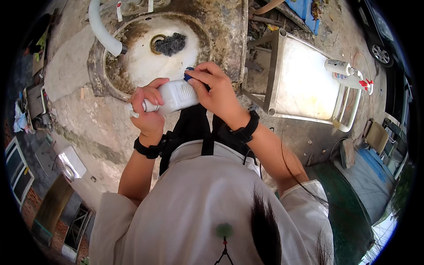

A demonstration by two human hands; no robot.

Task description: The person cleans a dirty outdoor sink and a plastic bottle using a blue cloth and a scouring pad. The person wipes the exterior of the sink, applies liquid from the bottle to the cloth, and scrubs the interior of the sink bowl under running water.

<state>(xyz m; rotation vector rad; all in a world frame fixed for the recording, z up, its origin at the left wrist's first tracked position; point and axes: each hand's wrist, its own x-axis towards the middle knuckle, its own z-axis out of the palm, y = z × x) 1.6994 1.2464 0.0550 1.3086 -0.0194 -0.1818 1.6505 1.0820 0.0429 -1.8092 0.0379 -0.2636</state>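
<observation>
My left hand [148,106] grips a white plastic pump bottle [175,96] around its neck, with the bottle lying on its side in front of my body. Against the bottle's base end, my right hand [212,86] pinches a small dark blue thing [188,74], perhaps a sponge or a cloth. The bottle is just over the near rim of a stained round sink basin [139,71]. A dark grey scouring pad [174,44] rests in the basin, partly over the drain hole.
A grey-white hose [105,36] hangs over the basin's left side. On the right, a white-seated metal chair [304,76] holds two white bottles [339,67], one with a red and white spray head. A parked car [377,36] stands at the upper right.
</observation>
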